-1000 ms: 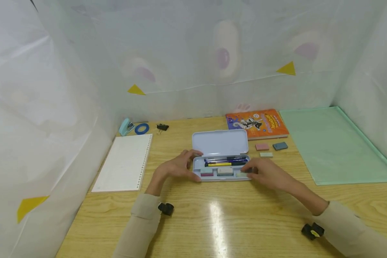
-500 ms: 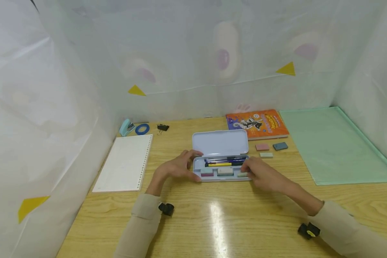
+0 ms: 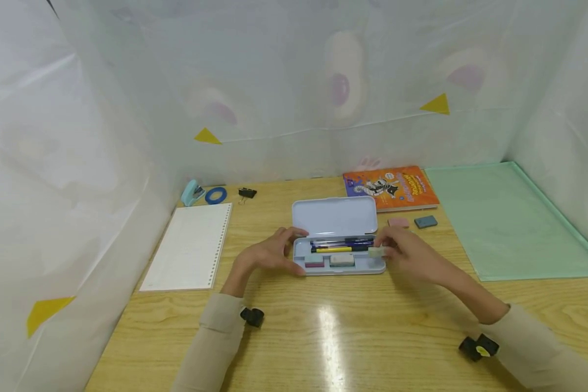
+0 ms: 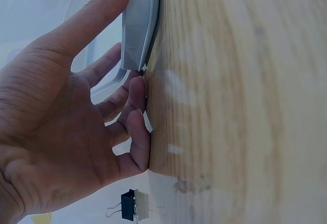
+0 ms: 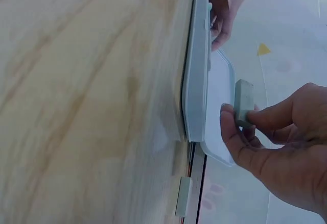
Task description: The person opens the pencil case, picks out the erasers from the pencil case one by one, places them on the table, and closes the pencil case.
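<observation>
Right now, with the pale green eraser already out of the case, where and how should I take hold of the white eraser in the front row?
Pinch the white eraser across its two long sides, coming straight down from above. It lies flat in the front row of the open pencil case, with the pink eraser beside it and pens behind, so the tray wall blocks a side approach. The left hand steadies the case; the right hand holds the green eraser.

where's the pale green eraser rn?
Head view: pale green eraser is pinched in the right hand, just above the right end of the open pencil case.
</observation>
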Motion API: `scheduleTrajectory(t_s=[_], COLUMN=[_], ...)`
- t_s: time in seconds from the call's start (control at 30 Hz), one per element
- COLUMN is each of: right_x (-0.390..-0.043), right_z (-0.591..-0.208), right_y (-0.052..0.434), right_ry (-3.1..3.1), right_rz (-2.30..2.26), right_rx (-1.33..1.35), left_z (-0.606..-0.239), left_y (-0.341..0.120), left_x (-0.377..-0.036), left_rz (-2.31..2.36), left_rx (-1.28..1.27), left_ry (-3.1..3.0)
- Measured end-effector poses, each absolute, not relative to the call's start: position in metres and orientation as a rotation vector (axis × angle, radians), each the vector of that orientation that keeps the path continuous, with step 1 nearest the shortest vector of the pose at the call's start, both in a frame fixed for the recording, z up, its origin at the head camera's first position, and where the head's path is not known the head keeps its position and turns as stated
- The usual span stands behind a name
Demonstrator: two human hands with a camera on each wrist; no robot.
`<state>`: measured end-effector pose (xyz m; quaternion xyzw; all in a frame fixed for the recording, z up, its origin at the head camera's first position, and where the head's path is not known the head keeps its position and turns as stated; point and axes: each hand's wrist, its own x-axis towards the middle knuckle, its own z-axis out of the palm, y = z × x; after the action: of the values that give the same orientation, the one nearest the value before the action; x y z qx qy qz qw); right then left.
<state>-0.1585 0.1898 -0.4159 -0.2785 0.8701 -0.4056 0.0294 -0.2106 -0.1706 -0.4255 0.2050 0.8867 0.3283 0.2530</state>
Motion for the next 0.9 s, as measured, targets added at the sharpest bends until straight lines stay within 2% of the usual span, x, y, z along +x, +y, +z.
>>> scheduleTrajectory(t_s=[0.53,0.9], right_x=[-0.17,-0.185], right_z=[-0.402,-0.413], right_y=[0.22,0.256], right_ry=[2.598,2.728], right_rz=[-1.488,-1.426], right_rx=[-0.566,-0.438], left_z=[-0.426,-0.425], left_y=[-0.171,-0.171], left_x=[-0.211,-0.211], left_rz=[0.899,0.892], left_rx=[0.556,0.554], left_ry=[2.407,2.409])
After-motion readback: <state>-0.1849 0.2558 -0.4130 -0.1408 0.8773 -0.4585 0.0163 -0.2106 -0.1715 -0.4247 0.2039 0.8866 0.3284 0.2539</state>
